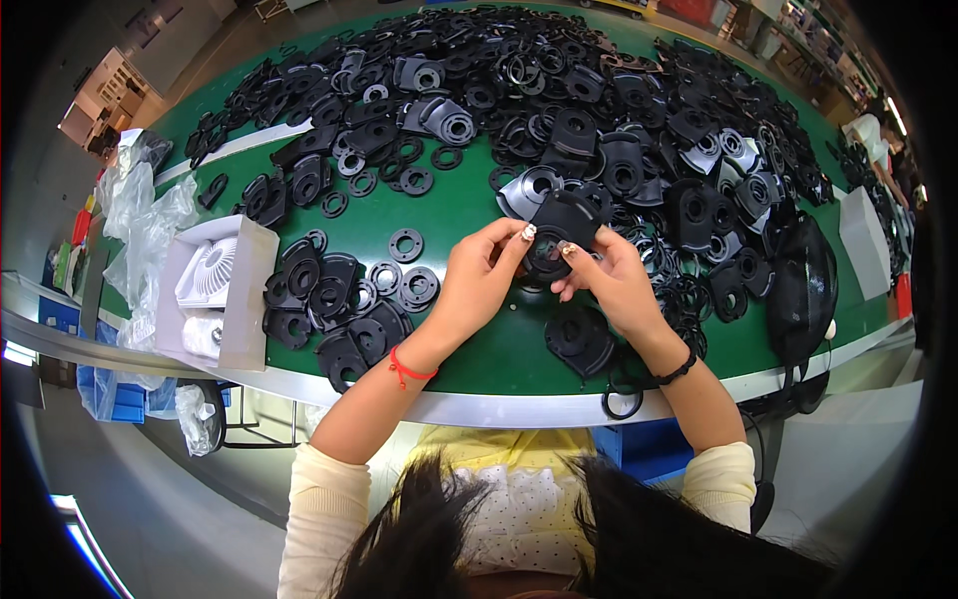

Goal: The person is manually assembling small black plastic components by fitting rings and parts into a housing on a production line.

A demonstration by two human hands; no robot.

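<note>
Both hands hold one black plastic housing part (565, 225) with a round ring opening, lifted just above the green table (469, 205). My left hand (479, 280) grips its left edge, thumb on top. My right hand (607, 278) grips its lower right edge, a thumb pressing at the ring. A red cord is on my left wrist, a black band on my right. Below the right hand lies another black housing part (579, 337).
Several black rings and housing parts lie in a pile (334, 299) left of my hands, and a big heap (599, 110) covers the far and right table. A white box (215, 290) with a white fan stands at the left edge, by clear plastic bags (145, 215).
</note>
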